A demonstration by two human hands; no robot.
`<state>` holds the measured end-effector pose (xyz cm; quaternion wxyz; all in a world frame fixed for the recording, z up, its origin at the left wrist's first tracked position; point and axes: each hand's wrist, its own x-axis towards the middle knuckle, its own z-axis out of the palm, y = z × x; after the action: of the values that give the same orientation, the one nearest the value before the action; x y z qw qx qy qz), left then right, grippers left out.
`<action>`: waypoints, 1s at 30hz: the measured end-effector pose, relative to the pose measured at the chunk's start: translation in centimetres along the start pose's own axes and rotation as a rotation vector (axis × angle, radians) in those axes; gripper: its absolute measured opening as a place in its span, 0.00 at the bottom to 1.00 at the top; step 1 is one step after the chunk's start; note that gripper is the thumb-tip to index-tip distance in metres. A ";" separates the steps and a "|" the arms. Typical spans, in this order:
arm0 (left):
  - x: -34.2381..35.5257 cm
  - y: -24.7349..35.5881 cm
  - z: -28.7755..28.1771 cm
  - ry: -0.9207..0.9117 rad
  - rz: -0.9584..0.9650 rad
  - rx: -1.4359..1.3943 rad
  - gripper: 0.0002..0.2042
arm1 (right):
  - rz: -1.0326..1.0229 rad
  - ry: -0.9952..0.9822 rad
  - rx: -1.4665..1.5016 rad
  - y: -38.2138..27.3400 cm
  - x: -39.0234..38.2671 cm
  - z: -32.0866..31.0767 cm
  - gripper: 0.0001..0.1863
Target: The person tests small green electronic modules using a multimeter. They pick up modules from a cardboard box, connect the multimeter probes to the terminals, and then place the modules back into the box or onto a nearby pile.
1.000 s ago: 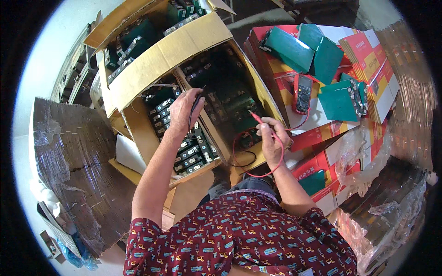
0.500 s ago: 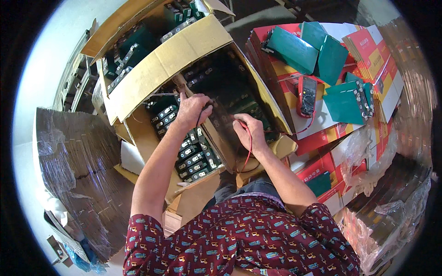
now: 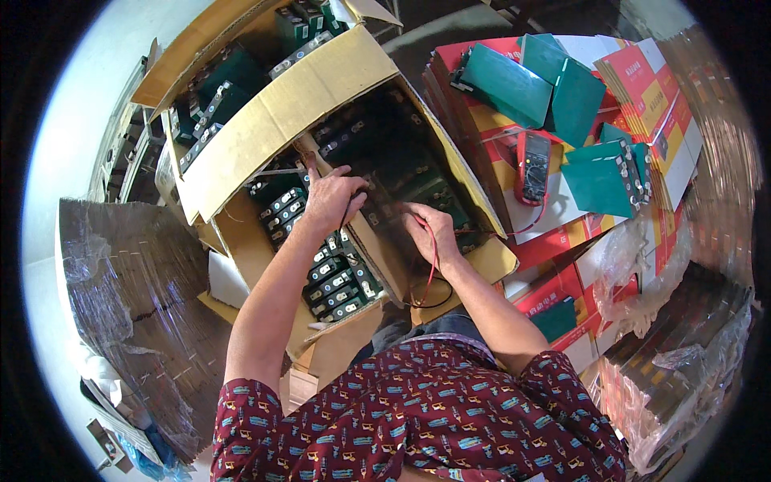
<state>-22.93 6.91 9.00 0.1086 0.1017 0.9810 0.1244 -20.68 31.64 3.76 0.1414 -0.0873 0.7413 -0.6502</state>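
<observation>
My left hand is closed around a black test probe, over the cardboard divider of an open carton. In my right hand, fingers pinched, is a red test probe whose red lead loops down below the wrist. Both probe tips are lost in shadow or behind my fingers. Rows of dark green battery cells with metal terminals fill the compartment left of the divider; more cells lie in the dark right compartment. To the right rests a red-cased multimeter, its red lead running toward the carton.
Loose green cells lie on red and white flattened cartons at the right. Another open box of cells stands behind the carton. Plastic-wrapped cardboard stacks rise at the left, with clear film at lower right.
Everything has shifted slightly leftward in the picture. Both hands keep their grip on the probes, staying at nearly the same places over the carton.
</observation>
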 end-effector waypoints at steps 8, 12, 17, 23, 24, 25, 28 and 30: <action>0.0 0.0 0.1 0.006 0.001 0.013 0.12 | -0.036 -0.024 -0.029 -0.1 0.0 -0.1 0.12; -0.2 0.1 0.0 0.004 -0.004 0.006 0.12 | -0.024 -0.048 -0.060 -0.3 -0.1 -0.1 0.11; 0.1 0.3 -0.2 -0.017 -0.015 0.010 0.12 | 0.022 -0.095 -0.060 -0.1 -0.2 -0.1 0.11; 0.1 0.4 0.0 -0.007 -0.040 -0.015 0.12 | 0.041 -0.140 -0.088 -0.1 -0.3 -0.3 0.12; 0.1 0.4 -0.1 -0.019 -0.043 -0.012 0.12 | 0.054 -0.148 -0.101 -0.3 -0.4 -0.4 0.13; 0.1 0.4 -0.1 -0.017 -0.042 -0.010 0.12 | 0.049 -0.134 -0.073 -0.2 -0.4 -0.3 0.12; 0.1 0.5 -0.3 -0.008 -0.035 -0.002 0.13 | 0.018 -0.090 -0.016 0.6 -0.5 0.1 0.11; -0.1 0.2 -0.1 -0.005 -0.040 0.005 0.13 | -0.022 -0.075 -0.009 1.2 -0.5 0.6 0.11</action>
<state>-22.82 7.09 9.15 0.1131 0.0826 0.9829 0.1196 -19.97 31.36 2.58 0.1613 -0.1205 0.7373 -0.6449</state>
